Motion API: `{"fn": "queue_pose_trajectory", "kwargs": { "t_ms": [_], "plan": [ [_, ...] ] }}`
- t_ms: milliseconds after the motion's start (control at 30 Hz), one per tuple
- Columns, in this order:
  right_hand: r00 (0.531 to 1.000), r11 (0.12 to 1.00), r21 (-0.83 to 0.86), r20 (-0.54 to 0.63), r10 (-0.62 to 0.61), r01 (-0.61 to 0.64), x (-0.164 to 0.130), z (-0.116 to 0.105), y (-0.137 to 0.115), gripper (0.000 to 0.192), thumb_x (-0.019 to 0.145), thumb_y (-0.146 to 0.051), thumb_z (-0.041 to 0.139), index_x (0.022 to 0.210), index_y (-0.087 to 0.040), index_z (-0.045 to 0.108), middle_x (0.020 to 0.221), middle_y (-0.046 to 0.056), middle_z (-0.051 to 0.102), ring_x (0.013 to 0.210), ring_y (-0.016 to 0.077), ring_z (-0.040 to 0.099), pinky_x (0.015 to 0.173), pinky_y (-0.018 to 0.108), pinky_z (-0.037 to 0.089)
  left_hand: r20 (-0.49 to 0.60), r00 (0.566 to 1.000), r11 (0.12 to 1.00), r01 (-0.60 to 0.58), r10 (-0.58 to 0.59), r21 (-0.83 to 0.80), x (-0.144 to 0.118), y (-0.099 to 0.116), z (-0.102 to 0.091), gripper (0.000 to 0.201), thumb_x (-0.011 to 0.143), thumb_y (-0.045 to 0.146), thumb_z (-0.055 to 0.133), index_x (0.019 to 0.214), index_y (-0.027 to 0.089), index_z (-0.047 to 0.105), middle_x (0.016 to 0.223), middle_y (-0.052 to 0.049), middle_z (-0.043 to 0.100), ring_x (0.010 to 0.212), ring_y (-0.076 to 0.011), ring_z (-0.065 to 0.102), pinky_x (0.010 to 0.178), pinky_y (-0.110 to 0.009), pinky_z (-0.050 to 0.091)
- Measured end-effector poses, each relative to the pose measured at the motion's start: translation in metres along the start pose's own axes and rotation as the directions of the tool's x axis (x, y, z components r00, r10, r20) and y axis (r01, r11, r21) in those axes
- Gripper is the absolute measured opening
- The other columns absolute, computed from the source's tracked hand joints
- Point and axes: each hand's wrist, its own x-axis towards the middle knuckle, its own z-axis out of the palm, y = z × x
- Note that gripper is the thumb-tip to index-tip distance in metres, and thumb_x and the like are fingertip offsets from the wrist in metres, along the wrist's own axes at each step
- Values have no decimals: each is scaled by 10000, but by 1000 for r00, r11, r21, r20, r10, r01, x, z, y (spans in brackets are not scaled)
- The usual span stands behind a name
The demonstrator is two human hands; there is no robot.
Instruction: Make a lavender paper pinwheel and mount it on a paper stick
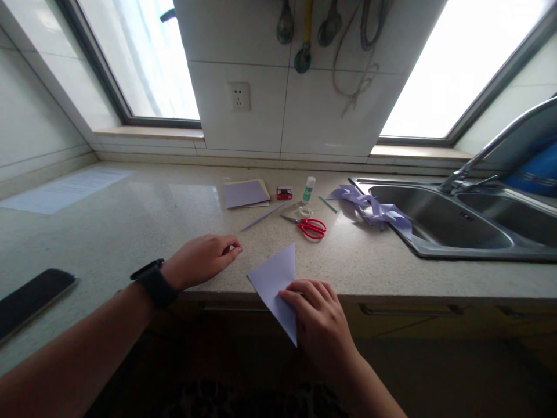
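The near paper (276, 284) is pale lilac, the scissors (310, 226) have red handles, the ribbon (374, 209) by the steel-grey sink (456, 247) is lavender, the counter (143, 226) is speckled beige, and the far-left phone (30, 299) is black.

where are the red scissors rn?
Head view, centre: the red scissors lie on the counter, just below the glue bottle, left of the sink, beyond the folded purple paper.

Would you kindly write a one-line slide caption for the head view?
Right hand pins a folded lilac paper triangle at the counter edge; left hand rests beside it.
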Motion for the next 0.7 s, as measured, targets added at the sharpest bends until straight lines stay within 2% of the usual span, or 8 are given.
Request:
{"fn": "queue_pose_trajectory", "kwargs": {
  "t_ms": [133, 233, 300, 367, 433, 500, 600, 700],
  "plan": [
    [997, 989, 146, -78, -8, 20, 0, -9, 6, 342, 947, -32, 524, 1171, -227, 695, 1084, 82, 684, 980, 239, 599, 858, 419, 483, 129, 989, 966, 100, -70, -240, 2, 3, 13, 575, 945, 681, 434, 1075, 176, 678, 817, -68, 715, 649, -195, 629, 590, -286, 427],
    [989, 982, 183, -145, -25, 51, 5, -19, 6, 394, 925, -24, 534, 1215, -238, 695, 1119, 89, 649, 998, 241, 580, 831, 400, 492, 317, 941, 880, 248, -119, -405, 8, 9, 27, 789, 887, 833, 311, 1015, 135, 657, 688, -70, 696, 494, -178, 593, 491, -279, 427],
    [980, 977, 199, -192, -45, 84, 11, -24, 5, 412, 917, -22, 545, 1233, -241, 694, 1119, 88, 636, 1000, 238, 577, 816, 384, 497, 404, 908, 816, 315, -111, -485, 11, 13, 33, 883, 849, 887, 251, 979, 122, 671, 756, -120, 731, 550, -209, 652, 518, -304, 472],
    [975, 966, 222, -204, -86, 131, 17, -27, 3, 420, 904, -13, 572, 1239, -238, 691, 1124, 86, 633, 1005, 232, 581, 820, 373, 504, 474, 879, 695, 370, -47, -617, 13, 17, 37, 852, 840, 882, 332, 972, 123, 696, 856, -145, 753, 677, -237, 702, 591, -322, 509],
    [975, 948, 260, -173, -139, 181, 23, -28, 2, 431, 892, 6, 590, 1246, -223, 682, 1123, 87, 643, 1008, 225, 585, 841, 369, 514, 485, 874, 529, 401, 24, -748, 15, 20, 38, 695, 835, 792, 534, 966, 133, 711, 907, -126, 755, 766, -227, 702, 654, -310, 515],
    [977, 924, 320, -119, -177, 206, 28, -26, 1, 450, 896, 28, 571, 1274, -200, 656, 1109, 91, 662, 1003, 218, 588, 858, 367, 527, 448, 893, 428, 390, 40, -815, 16, 21, 39, 524, 806, 640, 713, 953, 137, 712, 869, -84, 740, 728, -181, 667, 638, -271, 487],
    [981, 883, 427, -71, -183, 195, 31, -21, 4, 471, 905, 40, 547, 1319, -177, 606, 1098, 96, 689, 997, 209, 600, 858, 360, 544, 394, 919, 431, 345, 25, -834, 18, 21, 42, 426, 766, 491, 817, 977, 136, 712, 832, -47, 722, 653, -135, 623, 605, -241, 454],
    [987, 854, 497, -45, -151, 153, 31, -16, 9, 429, 910, 16, 568, 1281, -195, 612, 1097, 82, 707, 995, 202, 611, 855, 354, 546, 368, 929, 429, 316, 41, -846, 18, 20, 44, 419, 770, 438, 827, 1043, 140, 715, 904, -60, 737, 694, -147, 653, 656, -259, 485]
  ]
}}
